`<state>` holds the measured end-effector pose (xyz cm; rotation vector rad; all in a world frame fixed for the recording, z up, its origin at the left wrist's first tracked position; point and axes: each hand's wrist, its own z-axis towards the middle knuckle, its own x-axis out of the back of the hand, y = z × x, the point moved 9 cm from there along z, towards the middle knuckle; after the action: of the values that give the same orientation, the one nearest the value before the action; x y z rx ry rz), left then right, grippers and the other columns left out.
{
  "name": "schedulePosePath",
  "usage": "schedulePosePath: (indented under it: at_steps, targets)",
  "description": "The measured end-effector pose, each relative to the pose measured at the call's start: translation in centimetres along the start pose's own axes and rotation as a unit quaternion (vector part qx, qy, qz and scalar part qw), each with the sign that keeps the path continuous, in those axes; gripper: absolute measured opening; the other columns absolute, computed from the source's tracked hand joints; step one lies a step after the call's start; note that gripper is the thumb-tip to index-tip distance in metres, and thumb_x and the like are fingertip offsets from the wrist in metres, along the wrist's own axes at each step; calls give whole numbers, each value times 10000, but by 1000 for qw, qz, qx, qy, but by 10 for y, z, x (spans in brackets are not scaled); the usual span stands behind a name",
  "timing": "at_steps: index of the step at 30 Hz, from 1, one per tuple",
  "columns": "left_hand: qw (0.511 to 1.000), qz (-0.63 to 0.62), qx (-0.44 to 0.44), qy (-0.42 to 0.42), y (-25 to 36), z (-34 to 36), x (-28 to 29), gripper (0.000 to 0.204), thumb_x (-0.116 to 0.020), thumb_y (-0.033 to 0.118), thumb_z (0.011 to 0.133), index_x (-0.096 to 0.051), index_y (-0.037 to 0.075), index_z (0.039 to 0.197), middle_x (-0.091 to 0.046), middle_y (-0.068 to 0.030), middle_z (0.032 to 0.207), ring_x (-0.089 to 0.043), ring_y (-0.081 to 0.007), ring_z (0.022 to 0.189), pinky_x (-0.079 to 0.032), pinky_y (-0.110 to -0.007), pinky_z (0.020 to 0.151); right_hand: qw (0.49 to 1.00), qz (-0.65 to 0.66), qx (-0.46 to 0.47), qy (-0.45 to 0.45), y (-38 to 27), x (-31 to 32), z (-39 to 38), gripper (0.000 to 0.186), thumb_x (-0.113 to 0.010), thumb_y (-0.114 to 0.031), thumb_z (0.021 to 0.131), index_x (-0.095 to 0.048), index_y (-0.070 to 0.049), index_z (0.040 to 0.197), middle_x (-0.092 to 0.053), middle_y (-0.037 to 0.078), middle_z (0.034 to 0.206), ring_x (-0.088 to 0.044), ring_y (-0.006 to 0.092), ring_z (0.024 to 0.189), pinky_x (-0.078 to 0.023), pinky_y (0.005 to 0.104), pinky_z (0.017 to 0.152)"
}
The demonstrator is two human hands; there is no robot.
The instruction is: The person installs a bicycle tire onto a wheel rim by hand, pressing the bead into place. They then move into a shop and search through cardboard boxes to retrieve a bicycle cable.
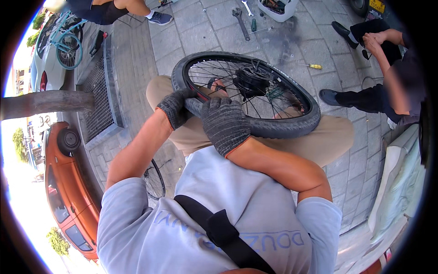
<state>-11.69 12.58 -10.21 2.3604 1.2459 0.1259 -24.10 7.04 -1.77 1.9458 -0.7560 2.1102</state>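
A bicycle wheel with a black tire [292, 129] rests tilted across my lap, its spokes and dark hub [252, 82] toward the far side. My left hand [174, 108], in a dark grey knit glove with an orange cuff, is closed round the tire at the wheel's near left. Just right of it, my right hand [225, 124], gloved alike, presses and grips the same stretch of tire. A thin red strip [200, 94] shows along the inner edge of the rim beside my hands. My fingertips are partly hidden by the gloves' backs and the tire.
On the paving lie an adjustable wrench [240, 23], a green-handled screwdriver [253, 23] and a yellow-handled screwdriver [315, 66]. A white bin [279, 16] of tools stands beyond. A person [392, 86] sits at the right. A tree trunk [50, 105] and metal grating [98, 86] are left.
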Motion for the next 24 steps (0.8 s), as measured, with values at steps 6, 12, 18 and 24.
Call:
schedulePosePath:
  at_steps: [6,12,18,24]
  targets:
    - [998,-67,-9,9,11,4,-17,258,-692,148,916,-625,29,1134,-695,-118,1019,-690,-269,951,-586,-399,926,989,47,19,137,26,48,-18,271,-601,-209,920,-633,-51,1138,-660,114,1001,-655,286,898,-498,472,794]
    - [992,-123,-41,-5,32,15,-35,239,-706,137,888,-635,36,1093,-687,-114,984,-673,-274,917,-573,-414,924,834,301,-433,165,211,68,-183,423,-719,-396,963,-668,-38,1183,-714,165,1010,-696,286,895,-556,429,702]
    - [996,-56,-42,-53,39,20,-40,266,-693,153,904,-636,38,1137,-698,-126,1027,-677,-284,962,-570,-411,924,376,654,-630,186,260,-12,-264,604,-727,-423,955,-536,-49,1389,-640,195,1263,-647,346,1140,-600,529,851]
    - [998,-51,-32,-35,16,12,-29,315,-726,119,888,-626,20,1169,-689,-134,1061,-681,-283,978,-582,-436,914,224,779,-575,107,230,-87,-215,600,-742,-344,932,-500,-123,1435,-605,205,1307,-621,378,1160,-519,634,982]
